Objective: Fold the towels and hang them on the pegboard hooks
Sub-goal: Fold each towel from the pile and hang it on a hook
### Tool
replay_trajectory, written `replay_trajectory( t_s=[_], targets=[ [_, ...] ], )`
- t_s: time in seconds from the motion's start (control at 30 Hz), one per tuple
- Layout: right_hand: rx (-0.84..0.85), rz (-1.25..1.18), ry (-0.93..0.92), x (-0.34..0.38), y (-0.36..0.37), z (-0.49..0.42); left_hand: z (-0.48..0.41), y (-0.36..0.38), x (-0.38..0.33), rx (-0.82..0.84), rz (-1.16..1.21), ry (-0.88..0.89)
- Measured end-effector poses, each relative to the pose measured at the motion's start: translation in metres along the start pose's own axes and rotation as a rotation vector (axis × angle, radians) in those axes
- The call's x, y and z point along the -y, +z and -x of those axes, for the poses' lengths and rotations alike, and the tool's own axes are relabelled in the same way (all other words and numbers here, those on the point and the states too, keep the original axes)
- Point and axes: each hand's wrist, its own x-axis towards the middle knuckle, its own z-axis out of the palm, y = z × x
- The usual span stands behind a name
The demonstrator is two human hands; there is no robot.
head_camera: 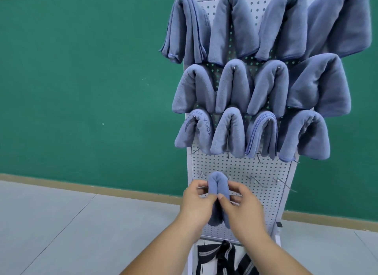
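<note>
A folded blue-grey towel (278,183) is draped over a low hook on the white pegboard (241,168). My left hand (196,205) pinches its left fold and my right hand (241,209) pinches its right fold, thumbs meeting at the towel's middle. The towel's lower ends hang down between my hands. Three rows of several folded blue towels (231,131) hang on hooks above, filling the board's upper part. Bare metal hooks (286,184) stick out to the right of the held towel.
The pegboard stands on a grey floor (61,223) before a green wall (81,80) with a tan baseboard. Dark striped cloth (221,258) lies at the board's foot. More bare hooks (258,158) sit just under the third towel row.
</note>
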Motion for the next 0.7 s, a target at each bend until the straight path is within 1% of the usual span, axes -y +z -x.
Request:
replay_trajectory(
  t_s=[0.13, 0.2, 0.27, 0.37, 0.5, 0.6, 0.7],
  targets=[
    [-0.057, 0.034, -0.102, 0.015, 0.020, -0.001, -0.006, -0.020, -0.006, -0.091, -0.040, 0.193],
    [-0.074, 0.019, -0.146, 0.027, 0.032, -0.002, -0.010, -0.031, -0.009, -0.157, -0.100, 0.297],
    [-0.085, 0.021, -0.192, 0.039, 0.042, -0.003, -0.012, -0.041, -0.014, -0.234, -0.169, 0.381],
    [-0.086, 0.026, -0.272, 0.054, 0.054, -0.008, -0.019, -0.054, -0.024, -0.340, -0.211, 0.476],
    [-0.135, 0.116, -0.358, 0.062, 0.069, -0.027, -0.041, -0.065, -0.036, -0.411, -0.249, 0.517],
    [-0.197, 0.160, -0.403, 0.062, 0.076, -0.042, -0.064, -0.067, -0.035, -0.393, -0.313, 0.505],
    [-0.240, 0.211, -0.405, 0.054, 0.079, -0.051, -0.081, -0.060, -0.029, -0.375, -0.348, 0.474]
  ],
)
